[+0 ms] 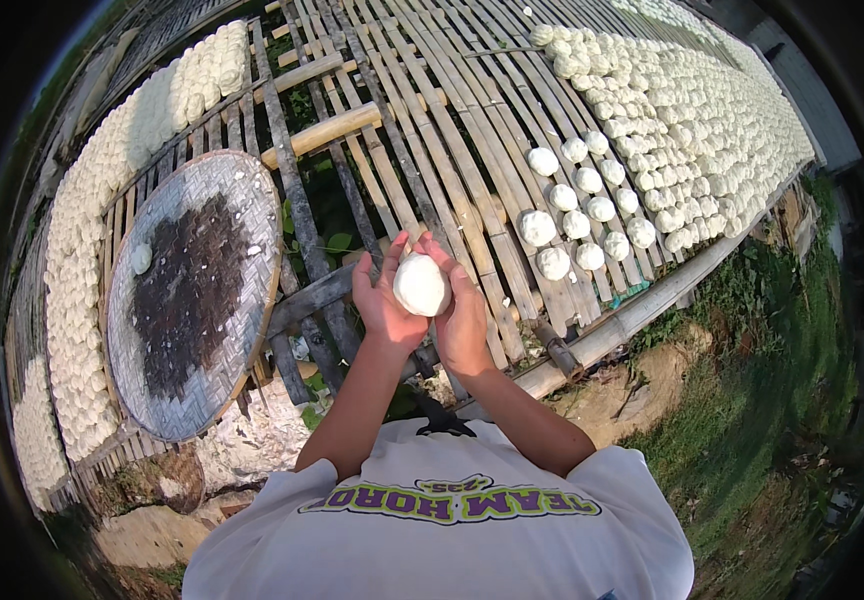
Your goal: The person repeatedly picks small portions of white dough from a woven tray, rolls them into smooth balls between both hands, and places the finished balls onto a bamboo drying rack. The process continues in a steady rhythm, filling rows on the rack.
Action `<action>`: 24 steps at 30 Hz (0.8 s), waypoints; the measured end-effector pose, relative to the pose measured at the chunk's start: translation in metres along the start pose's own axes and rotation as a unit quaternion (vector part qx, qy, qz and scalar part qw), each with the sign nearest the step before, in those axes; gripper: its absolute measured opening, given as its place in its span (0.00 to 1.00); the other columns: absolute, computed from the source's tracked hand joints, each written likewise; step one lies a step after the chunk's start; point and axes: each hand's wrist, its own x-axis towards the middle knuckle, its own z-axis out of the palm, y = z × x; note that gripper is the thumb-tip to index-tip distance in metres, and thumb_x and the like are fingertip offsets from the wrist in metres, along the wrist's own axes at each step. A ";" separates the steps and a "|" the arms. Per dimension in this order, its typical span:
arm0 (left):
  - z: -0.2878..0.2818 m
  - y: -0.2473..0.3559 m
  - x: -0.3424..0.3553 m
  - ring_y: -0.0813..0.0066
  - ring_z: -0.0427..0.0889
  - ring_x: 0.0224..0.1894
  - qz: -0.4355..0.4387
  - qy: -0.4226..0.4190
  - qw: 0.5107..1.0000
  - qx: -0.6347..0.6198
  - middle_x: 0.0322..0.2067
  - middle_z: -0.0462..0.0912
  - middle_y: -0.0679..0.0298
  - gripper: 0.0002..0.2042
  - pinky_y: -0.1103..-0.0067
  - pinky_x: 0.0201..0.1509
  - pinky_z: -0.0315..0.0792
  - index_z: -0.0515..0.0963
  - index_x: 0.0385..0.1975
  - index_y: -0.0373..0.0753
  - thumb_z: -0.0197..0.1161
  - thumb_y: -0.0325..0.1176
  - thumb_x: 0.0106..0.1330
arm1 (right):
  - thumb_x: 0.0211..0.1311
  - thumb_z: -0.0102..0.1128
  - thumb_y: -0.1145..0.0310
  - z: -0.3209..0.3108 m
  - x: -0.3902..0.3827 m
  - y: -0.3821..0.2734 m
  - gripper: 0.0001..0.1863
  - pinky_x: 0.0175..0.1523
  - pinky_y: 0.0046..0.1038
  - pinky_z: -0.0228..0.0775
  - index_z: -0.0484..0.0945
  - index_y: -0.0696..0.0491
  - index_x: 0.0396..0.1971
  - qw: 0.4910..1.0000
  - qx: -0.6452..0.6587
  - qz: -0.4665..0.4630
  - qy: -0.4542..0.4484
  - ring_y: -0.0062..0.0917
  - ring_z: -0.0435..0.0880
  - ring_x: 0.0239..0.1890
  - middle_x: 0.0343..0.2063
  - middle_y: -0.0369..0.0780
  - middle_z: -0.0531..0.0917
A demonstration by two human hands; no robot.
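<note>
A round white ball of dough-like stuff (pixel 421 284) rests between my two hands in front of my chest. My left hand (pixel 384 300) cups it from the left, its fingers curled up along the side. Around the right side curve the fingers of my right hand (pixel 461 318). Both palms face the ball, and its underside is hidden. To the right, several similar loose white balls (pixel 577 224) sit in short rows on the bamboo slats (pixel 472 190). At left lies a round woven tray (pixel 157 385) with a dark stained middle and one small white lump (pixel 142 258) on it.
Dense rows of white balls (pixel 672 130) cover the far right slats; another long band (pixel 82 300) runs along the left. A bamboo pole (pixel 652 300) edges the rack at front right. Gaps between slats show leaves below. Grass (pixel 752 430) and bare soil lie right of me.
</note>
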 end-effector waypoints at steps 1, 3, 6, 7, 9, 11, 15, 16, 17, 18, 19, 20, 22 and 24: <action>0.001 0.001 0.001 0.49 0.70 0.70 -0.012 -0.028 0.999 -0.010 0.68 0.71 0.48 0.31 0.53 0.70 0.66 0.75 0.58 0.40 0.46 0.61 0.72 | 0.79 0.48 0.65 0.001 -0.006 -0.003 0.20 0.71 0.34 0.64 0.77 0.61 0.60 0.993 -0.088 -0.051 -0.054 0.35 0.78 0.61 0.56 0.48 0.81; 0.002 0.006 0.003 0.49 0.67 0.73 -0.042 -0.075 0.996 -0.013 0.69 0.70 0.47 0.29 0.52 0.71 0.65 0.75 0.59 0.39 0.46 0.58 0.74 | 0.69 0.63 0.64 -0.001 -0.014 -0.009 0.24 0.71 0.36 0.64 0.77 0.61 0.61 0.930 -0.292 -0.212 -0.076 0.40 0.75 0.63 0.59 0.50 0.77; 0.002 0.012 0.010 0.51 0.68 0.72 -0.018 -0.051 0.997 0.058 0.65 0.75 0.49 0.24 0.57 0.72 0.67 0.77 0.55 0.38 0.46 0.51 0.76 | 0.63 0.70 0.61 -0.010 -0.013 -0.017 0.33 0.69 0.39 0.64 0.73 0.62 0.63 0.862 -0.447 -0.225 -0.080 0.44 0.71 0.66 0.65 0.52 0.69; 0.002 0.011 0.016 0.52 0.69 0.72 0.010 -0.055 0.993 0.104 0.65 0.75 0.49 0.24 0.59 0.72 0.68 0.77 0.55 0.37 0.46 0.50 0.77 | 0.63 0.70 0.61 -0.014 -0.007 -0.018 0.34 0.68 0.38 0.65 0.72 0.63 0.65 0.889 -0.410 -0.187 -0.077 0.43 0.72 0.65 0.64 0.52 0.69; 0.003 0.008 0.027 0.54 0.69 0.71 0.098 -0.057 0.969 0.220 0.65 0.75 0.49 0.22 0.61 0.71 0.68 0.76 0.54 0.34 0.46 0.48 0.77 | 0.63 0.71 0.60 -0.023 0.012 -0.017 0.37 0.67 0.37 0.66 0.69 0.63 0.67 0.933 -0.332 -0.117 -0.071 0.41 0.74 0.63 0.62 0.53 0.71; 0.003 -0.001 0.040 0.55 0.72 0.69 0.155 -0.016 0.936 0.315 0.64 0.76 0.49 0.22 0.63 0.71 0.68 0.74 0.55 0.32 0.45 0.46 0.79 | 0.70 0.66 0.59 -0.032 0.029 -0.012 0.38 0.61 0.30 0.73 0.61 0.62 0.72 0.988 -0.141 0.049 -0.049 0.31 0.80 0.57 0.60 0.45 0.75; -0.006 -0.015 0.059 0.59 0.80 0.60 0.158 0.013 0.897 0.413 0.57 0.81 0.51 0.25 0.67 0.67 0.71 0.73 0.57 0.31 0.46 0.50 0.81 | 0.77 0.58 0.60 -0.059 0.043 -0.001 0.29 0.65 0.32 0.71 0.63 0.57 0.70 0.958 0.162 0.236 0.003 0.25 0.78 0.61 0.59 0.41 0.78; -0.009 -0.016 0.063 0.59 0.81 0.58 0.069 0.021 0.925 0.373 0.55 0.82 0.51 0.25 0.67 0.67 0.71 0.74 0.56 0.31 0.46 0.50 0.81 | 0.76 0.59 0.60 -0.060 0.043 0.003 0.30 0.66 0.32 0.71 0.63 0.57 0.71 0.965 0.141 0.223 0.003 0.25 0.78 0.60 0.59 0.40 0.78; -0.014 -0.015 0.065 0.59 0.82 0.56 -0.020 0.029 0.944 0.329 0.54 0.83 0.52 0.25 0.67 0.66 0.72 0.74 0.55 0.32 0.46 0.51 0.81 | 0.75 0.60 0.59 -0.064 0.039 0.003 0.31 0.66 0.32 0.70 0.63 0.57 0.71 0.968 0.117 0.220 -0.014 0.25 0.78 0.60 0.58 0.40 0.78; -0.018 -0.014 0.068 0.61 0.84 0.51 -0.007 0.024 0.951 0.309 0.48 0.85 0.54 0.26 0.68 0.62 0.74 0.75 0.55 0.34 0.46 0.53 0.80 | 0.73 0.62 0.57 -0.065 0.039 0.004 0.36 0.70 0.38 0.65 0.60 0.58 0.73 0.981 -0.061 0.177 -0.058 0.32 0.74 0.65 0.62 0.45 0.75; -0.022 -0.011 0.070 0.62 0.84 0.53 -0.061 0.044 0.971 0.228 0.50 0.84 0.54 0.28 0.68 0.60 0.76 0.74 0.54 0.34 0.46 0.57 0.79 | 0.67 0.68 0.56 -0.067 0.035 0.003 0.42 0.72 0.41 0.60 0.59 0.59 0.74 0.879 -0.470 0.065 -0.038 0.43 0.68 0.69 0.66 0.52 0.70; -0.025 -0.010 0.074 0.61 0.83 0.54 -0.083 0.011 0.965 0.247 0.51 0.83 0.53 0.30 0.67 0.60 0.76 0.73 0.56 0.34 0.45 0.59 0.79 | 0.64 0.70 0.56 -0.071 0.036 0.000 0.44 0.74 0.42 0.58 0.59 0.59 0.74 0.881 -0.473 -0.018 -0.009 0.45 0.66 0.71 0.67 0.54 0.69; -0.029 -0.007 0.083 0.58 0.82 0.57 -0.113 0.008 0.954 0.279 0.56 0.80 0.52 0.33 0.64 0.60 0.77 0.68 0.62 0.35 0.44 0.62 0.78 | 0.60 0.73 0.56 -0.078 0.039 -0.007 0.46 0.75 0.43 0.56 0.62 0.57 0.74 0.877 -0.475 -0.066 -0.037 0.48 0.63 0.73 0.68 0.55 0.67; -0.027 -0.006 0.093 0.55 0.81 0.59 -0.142 0.033 0.944 0.297 0.62 0.76 0.49 0.39 0.62 0.60 0.77 0.61 0.70 0.35 0.45 0.65 0.76 | 0.58 0.75 0.55 -0.091 0.051 -0.014 0.44 0.74 0.43 0.58 0.66 0.56 0.72 0.868 -0.466 -0.093 -0.146 0.50 0.64 0.72 0.68 0.55 0.66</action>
